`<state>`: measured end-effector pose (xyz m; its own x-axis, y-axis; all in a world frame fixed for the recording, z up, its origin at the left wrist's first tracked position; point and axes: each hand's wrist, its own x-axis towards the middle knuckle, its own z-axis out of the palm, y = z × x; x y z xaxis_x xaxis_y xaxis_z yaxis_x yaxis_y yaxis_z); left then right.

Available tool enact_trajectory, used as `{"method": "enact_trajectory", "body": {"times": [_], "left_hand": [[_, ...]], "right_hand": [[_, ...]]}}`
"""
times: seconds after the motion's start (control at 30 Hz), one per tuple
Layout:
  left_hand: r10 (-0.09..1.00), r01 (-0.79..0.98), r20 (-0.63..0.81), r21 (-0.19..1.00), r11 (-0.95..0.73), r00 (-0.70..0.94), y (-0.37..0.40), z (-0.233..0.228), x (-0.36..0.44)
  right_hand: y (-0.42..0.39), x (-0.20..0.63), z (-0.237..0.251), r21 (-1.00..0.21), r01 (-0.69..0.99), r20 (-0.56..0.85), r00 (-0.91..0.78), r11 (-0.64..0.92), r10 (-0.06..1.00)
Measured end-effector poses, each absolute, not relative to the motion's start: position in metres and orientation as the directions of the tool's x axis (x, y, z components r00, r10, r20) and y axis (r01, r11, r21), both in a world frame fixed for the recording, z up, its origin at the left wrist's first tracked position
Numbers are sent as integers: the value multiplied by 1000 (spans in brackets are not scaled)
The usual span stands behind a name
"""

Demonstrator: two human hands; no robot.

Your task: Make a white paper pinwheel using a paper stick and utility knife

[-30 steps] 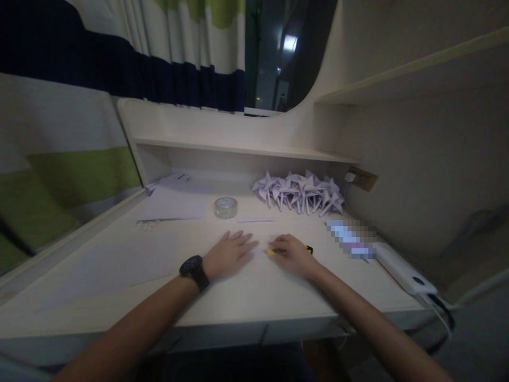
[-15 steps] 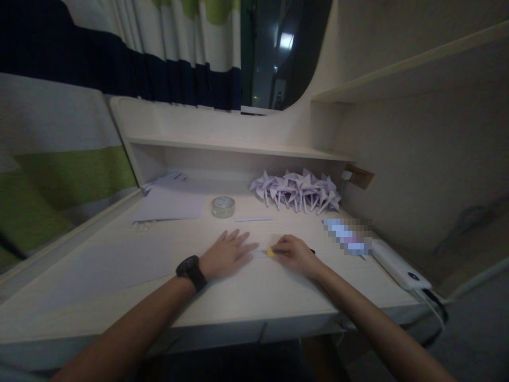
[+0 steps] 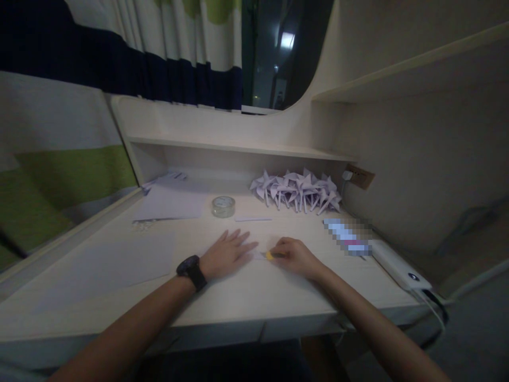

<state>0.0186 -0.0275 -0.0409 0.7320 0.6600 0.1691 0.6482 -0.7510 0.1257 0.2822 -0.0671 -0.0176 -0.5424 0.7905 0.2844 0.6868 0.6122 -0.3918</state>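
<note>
My left hand lies flat on the desk, fingers spread, a dark watch on its wrist. Just to its right, my right hand is closed around a yellow and black utility knife. The blade points left, toward my left fingertips. A small piece of white paper appears to lie under the blade and the left fingers; its outline is hard to make out. Beyond the hands are a roll of clear tape and a thin white paper strip.
Paper pinwheels are heaped at the back right. A stack of white paper lies at the back left, with a larger sheet nearer. A blurred-out phone-like object and a white power strip line the right side.
My right hand and the knife have shifted very slightly, and the knife's tilt has changed a little. My left hand has stayed in place.
</note>
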Motion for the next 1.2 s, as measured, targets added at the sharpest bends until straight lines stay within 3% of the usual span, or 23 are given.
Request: {"method": "enact_trajectory", "body": {"times": [0.27,0.67,1.2], "left_hand": [[588,575,238,126,-808,773,-29,-36,18],[507,502,407,129,-855,760,-33,-20,21],[500,508,422,104,-855,756,-31,-19,22]], "right_hand": [[-78,275,-18,-313,718,314,-540,622,781],[-82,276,-20,-289,735,329,-526,614,784],[-82,271,-22,-290,752,319,-507,592,801]]}}
